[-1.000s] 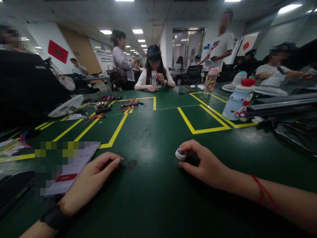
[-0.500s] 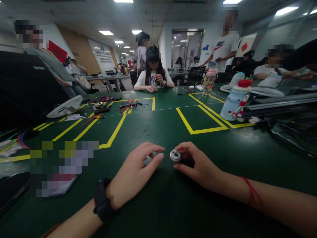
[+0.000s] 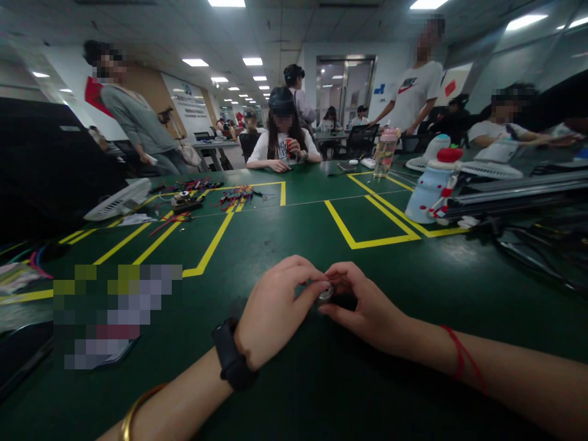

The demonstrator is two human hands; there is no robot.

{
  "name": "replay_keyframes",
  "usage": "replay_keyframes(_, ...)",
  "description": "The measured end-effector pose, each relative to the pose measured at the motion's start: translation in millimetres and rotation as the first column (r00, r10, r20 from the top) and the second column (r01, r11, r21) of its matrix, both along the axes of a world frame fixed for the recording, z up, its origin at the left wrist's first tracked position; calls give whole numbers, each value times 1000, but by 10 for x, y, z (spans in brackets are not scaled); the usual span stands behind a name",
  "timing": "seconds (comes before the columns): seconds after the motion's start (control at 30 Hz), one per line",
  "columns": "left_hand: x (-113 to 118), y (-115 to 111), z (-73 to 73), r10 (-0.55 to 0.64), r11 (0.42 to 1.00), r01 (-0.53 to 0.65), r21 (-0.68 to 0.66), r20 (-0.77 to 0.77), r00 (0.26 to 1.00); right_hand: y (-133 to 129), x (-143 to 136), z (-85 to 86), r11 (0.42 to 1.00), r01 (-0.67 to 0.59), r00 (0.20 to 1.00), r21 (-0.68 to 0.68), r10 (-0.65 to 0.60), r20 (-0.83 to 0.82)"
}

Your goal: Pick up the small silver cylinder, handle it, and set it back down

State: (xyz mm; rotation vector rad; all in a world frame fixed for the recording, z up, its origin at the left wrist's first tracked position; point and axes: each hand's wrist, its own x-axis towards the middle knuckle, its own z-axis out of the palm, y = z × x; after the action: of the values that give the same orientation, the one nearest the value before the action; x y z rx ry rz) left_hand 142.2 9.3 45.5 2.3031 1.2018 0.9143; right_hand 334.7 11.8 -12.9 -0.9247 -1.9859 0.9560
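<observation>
A small round metal cylinder stands upright on the green table, its silver top partly covered by fingers. My right hand holds it from the right, thumb and fingers curved round its side. My left hand, with a black watch on the wrist, reaches in from the left. Its thumb and fingertips are pinched together on the top of the cylinder. Whether a small part sits between those fingertips is hidden.
Yellow tape marks the green table. Wires and a small device lie at the back left. A blue bottle, a clear bottle and metal bars stand or lie right. A person sits opposite.
My left hand has moved right onto the cylinder's top, and its fingers have closed. My right hand stays round the cylinder. In the background, people have shifted.
</observation>
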Motion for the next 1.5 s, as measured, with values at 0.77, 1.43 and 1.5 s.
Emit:
replay_keyframes(0.77,-413,-2,-183,115,973,-126,-196,-67,991,-19,47,111,993,44,981,109,-64,185)
replay_keyframes(1.43,-1525,-259,-479,466,782,-418,-462,-11,885,187,2774,20,482,702,212,525,-845,492)
replay_keyframes(1.5,-1532,-260,-485,467,781,-421,-461,-17,884,179,2520,70,410,595,166,691,-905,393)
